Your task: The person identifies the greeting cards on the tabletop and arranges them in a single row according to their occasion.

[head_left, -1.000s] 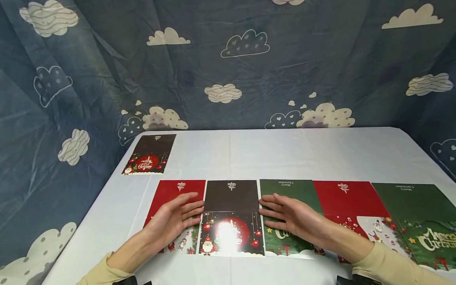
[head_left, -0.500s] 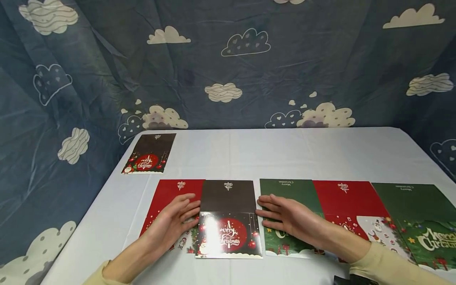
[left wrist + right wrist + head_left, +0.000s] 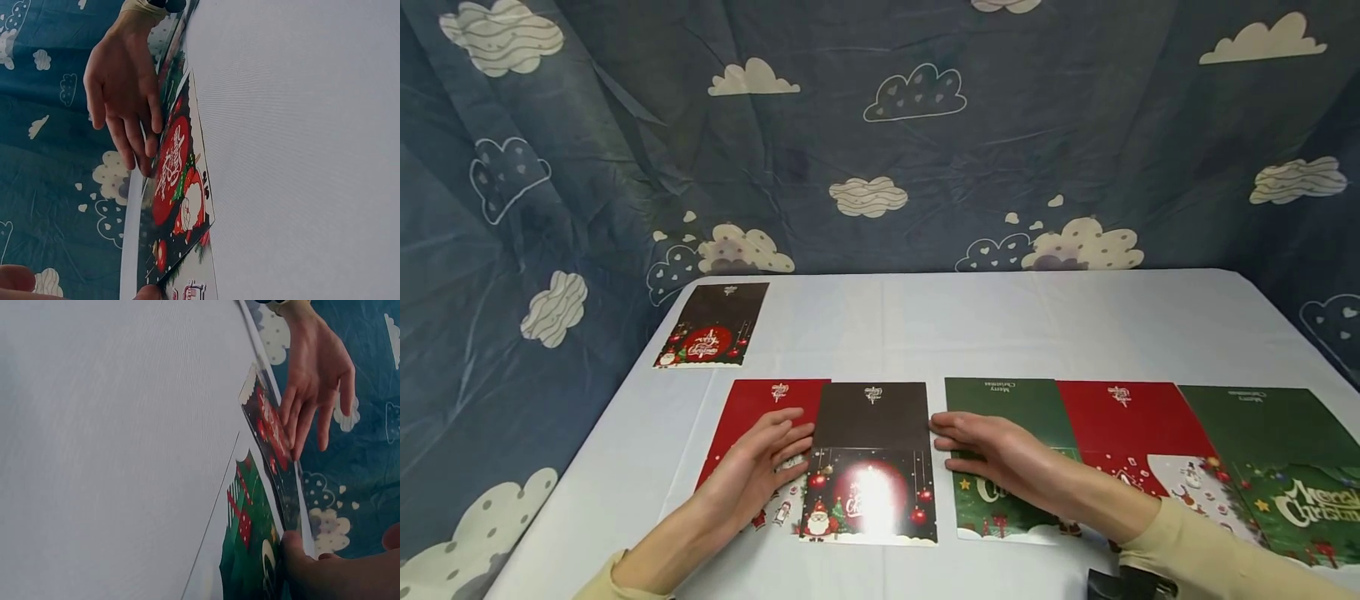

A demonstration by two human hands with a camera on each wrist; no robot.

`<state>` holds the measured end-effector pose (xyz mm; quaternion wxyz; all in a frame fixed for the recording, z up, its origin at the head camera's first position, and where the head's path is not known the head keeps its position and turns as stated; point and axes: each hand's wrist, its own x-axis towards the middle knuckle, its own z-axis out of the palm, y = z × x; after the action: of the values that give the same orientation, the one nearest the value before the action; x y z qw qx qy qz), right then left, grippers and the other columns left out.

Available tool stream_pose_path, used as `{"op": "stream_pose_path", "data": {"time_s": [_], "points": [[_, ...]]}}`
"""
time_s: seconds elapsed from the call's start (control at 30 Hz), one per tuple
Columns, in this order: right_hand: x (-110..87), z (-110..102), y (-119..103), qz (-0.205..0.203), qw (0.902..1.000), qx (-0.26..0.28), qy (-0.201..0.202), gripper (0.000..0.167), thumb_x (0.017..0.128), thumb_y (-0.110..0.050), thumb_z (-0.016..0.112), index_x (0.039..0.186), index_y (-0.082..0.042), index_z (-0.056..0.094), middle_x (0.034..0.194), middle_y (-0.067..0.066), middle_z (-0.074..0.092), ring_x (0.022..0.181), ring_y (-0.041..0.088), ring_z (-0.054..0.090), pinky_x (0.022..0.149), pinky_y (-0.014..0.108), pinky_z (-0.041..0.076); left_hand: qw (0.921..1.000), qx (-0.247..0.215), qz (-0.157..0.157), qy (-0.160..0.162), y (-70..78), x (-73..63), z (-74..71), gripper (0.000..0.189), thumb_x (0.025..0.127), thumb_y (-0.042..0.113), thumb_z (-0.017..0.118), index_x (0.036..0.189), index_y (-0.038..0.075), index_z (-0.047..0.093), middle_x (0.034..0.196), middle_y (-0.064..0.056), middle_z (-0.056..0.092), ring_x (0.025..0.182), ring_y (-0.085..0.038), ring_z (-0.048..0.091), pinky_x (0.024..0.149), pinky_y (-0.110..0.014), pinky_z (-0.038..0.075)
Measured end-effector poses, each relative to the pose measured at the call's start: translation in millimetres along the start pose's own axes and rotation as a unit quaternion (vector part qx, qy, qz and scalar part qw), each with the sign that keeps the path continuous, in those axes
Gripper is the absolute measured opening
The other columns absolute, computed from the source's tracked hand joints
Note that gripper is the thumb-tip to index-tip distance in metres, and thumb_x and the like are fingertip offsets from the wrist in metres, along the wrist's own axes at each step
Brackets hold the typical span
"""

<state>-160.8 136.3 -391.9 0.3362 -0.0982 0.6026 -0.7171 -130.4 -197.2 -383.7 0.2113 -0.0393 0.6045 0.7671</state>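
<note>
A black Christmas card point(image 3: 872, 421) with a red circle and a Santa lies on the table between my two hands. My left hand point(image 3: 748, 471) has its fingers extended along the card's left edge, over a red card point(image 3: 805, 393) that the black card partly overlaps. At the opposite edge is my right hand point(image 3: 1000, 454), fingers straight, reaching across a green card point(image 3: 1015, 400). In the left wrist view a fingertip point(image 3: 149, 292) meets the edge of the black card. The right wrist view shows my left hand's fingers reaching the card's far side.
Another red card point(image 3: 1120, 417) and another green card point(image 3: 1262, 425) continue the row to the right. A second black card point(image 3: 711, 321) lies at the back left. The white-covered table point(image 3: 985, 325) ends at a dark blue cloud-patterned cloth point(image 3: 820, 133).
Both hands have moved left with the black card between them. It now overlaps the red card's right side, and a white gap has opened between it and the green card.
</note>
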Motion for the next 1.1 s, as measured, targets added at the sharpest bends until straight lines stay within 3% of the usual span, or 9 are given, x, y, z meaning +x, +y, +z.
{"op": "stream_pose_path", "data": {"time_s": [0.4, 0.57, 0.73, 1.1], "points": [[-3.3, 7.0, -0.7, 0.002, 0.9964, 0.076, -0.036, 0.064, 0.106, -0.024, 0.04, 0.154, 0.006, 0.01, 0.162, 0.02, 0.005, 0.147, 0.04, 0.009, 0.109, 0.043, 0.037, 0.9996, -0.021, 0.013, 0.014, 0.6, -1.9, -2.0, 0.057, 0.103, 0.027, 0.044, 0.15, 0.005, 0.022, 0.153, -0.021, 0.03, 0.137, -0.039, 0.032, 0.112, -0.049, 0.032], [-1.5, 7.9, -3.3, -0.018, 0.9955, 0.087, -0.033, 0.064, 0.106, -0.026, 0.041, 0.154, 0.006, 0.012, 0.162, 0.019, 0.006, 0.147, 0.04, 0.007, 0.109, 0.045, 0.036, 0.9989, -0.039, 0.025, -0.01, 3.5, -1.3, -5.9, 0.058, 0.104, 0.029, 0.041, 0.152, 0.004, 0.019, 0.155, -0.021, 0.027, 0.14, -0.038, 0.028, 0.112, -0.048, 0.032], [0.6, 5.8, -4.8, -0.03, 0.9939, 0.099, -0.04, 0.063, 0.107, -0.024, 0.039, 0.154, 0.006, 0.01, 0.162, 0.018, 0.004, 0.146, 0.04, 0.006, 0.11, 0.047, 0.035, 0.9983, -0.052, 0.025, -0.008, 5.8, -0.8, -7.8, 0.056, 0.105, 0.031, 0.04, 0.151, 0.003, 0.022, 0.155, -0.02, 0.028, 0.139, -0.037, 0.03, 0.11, -0.047, 0.035], [9.0, 9.3, -12.3, -0.056, 0.9943, 0.084, -0.033, 0.063, 0.106, -0.024, 0.037, 0.153, 0.008, 0.01, 0.161, 0.022, 0.006, 0.145, 0.043, 0.007, 0.11, 0.051, 0.033, 0.998, -0.026, 0.051, -0.027, 17.9, 4.1, -10.6, 0.054, 0.106, 0.029, 0.038, 0.149, 0.001, 0.021, 0.155, -0.023, 0.026, 0.14, -0.039, 0.026, 0.111, -0.046, 0.034]]}}
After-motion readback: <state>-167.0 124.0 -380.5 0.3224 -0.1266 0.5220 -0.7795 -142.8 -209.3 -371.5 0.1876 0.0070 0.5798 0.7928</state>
